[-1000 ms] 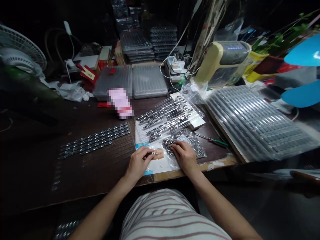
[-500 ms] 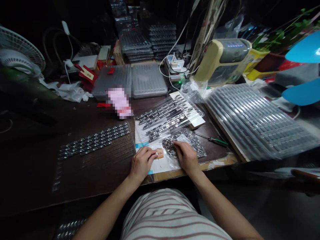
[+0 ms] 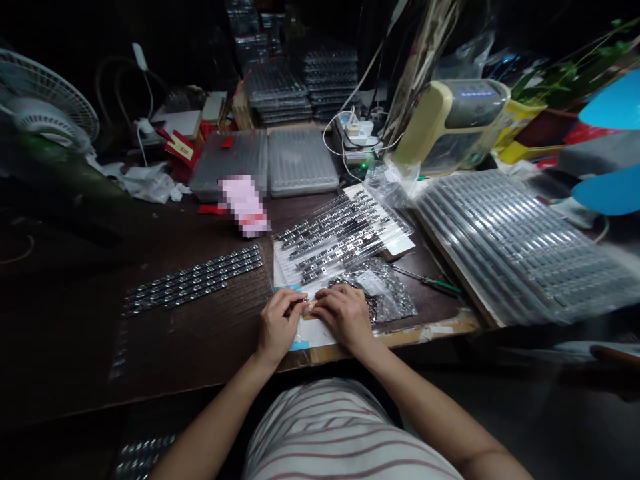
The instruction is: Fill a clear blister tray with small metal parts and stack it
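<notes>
My left hand [image 3: 280, 323] is closed in a pinch on a small shiny metal part [image 3: 304, 300], mostly covered by the fingers. Close against it, my right hand [image 3: 347, 313] has its thumb and fingertips drawn together; what lies between them is hidden. Under the fingertips a bit of a small orange-brown block [image 3: 311, 316] shows on a white sheet [image 3: 320, 333]. Behind my right hand is a heap of small dark metal parts [image 3: 373, 308], partly covered. Beside the heap lies a clear plastic bag [image 3: 397, 297] full of similar pieces.
A clear tray [image 3: 340, 230] with rows of metal parts lies ahead. More filled rows [image 3: 195, 279] lie to the left. A green-handled screwdriver [image 3: 440, 285] and stacked clear trays [image 3: 515, 247] are on the right. A pink blurred item [image 3: 245, 205] lies beyond.
My right hand has moved left from the heap of metal parts to meet my left hand over the orange-brown block. The view has shifted slightly.
</notes>
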The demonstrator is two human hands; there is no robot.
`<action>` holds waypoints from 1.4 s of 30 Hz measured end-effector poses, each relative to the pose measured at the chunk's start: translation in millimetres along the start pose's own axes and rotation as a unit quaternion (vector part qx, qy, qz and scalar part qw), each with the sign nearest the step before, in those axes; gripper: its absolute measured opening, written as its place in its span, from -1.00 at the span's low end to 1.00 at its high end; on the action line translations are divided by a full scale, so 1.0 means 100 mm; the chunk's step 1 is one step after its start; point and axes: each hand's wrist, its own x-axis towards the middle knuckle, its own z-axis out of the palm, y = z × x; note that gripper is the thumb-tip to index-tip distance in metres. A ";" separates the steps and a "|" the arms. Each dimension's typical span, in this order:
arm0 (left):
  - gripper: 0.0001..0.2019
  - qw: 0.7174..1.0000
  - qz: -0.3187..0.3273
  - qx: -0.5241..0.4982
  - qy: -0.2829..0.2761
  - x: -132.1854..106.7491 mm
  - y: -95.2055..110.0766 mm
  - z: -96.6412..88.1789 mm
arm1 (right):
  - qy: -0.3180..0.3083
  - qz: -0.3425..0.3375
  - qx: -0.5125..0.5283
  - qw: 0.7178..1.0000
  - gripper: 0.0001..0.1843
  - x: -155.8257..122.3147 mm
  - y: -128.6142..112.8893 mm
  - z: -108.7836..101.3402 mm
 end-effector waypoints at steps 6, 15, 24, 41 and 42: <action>-0.88 1.000 -0.007 -0.003 -0.002 0.00 -0.01 0.01 | -0.012 -0.014 -0.037 0.999 -0.89 0.00 -0.02 0.06; -0.89 0.999 -0.035 -0.025 -0.006 0.04 0.03 -0.03 | -0.057 -0.049 -0.129 0.989 -0.66 -0.16 0.37 -0.20; -0.90 0.997 0.034 -0.005 -0.071 0.11 0.19 0.13 | 0.031 -0.012 -0.076 0.997 -0.85 -0.18 0.46 -0.18; -0.92 0.989 0.072 0.024 -0.124 0.04 0.14 0.24 | 0.061 0.002 0.000 0.998 -0.83 -0.17 0.45 -0.23; -0.93 0.989 0.071 0.018 -0.125 0.04 0.15 0.25 | 0.066 0.004 0.003 0.998 -0.83 -0.17 0.44 -0.24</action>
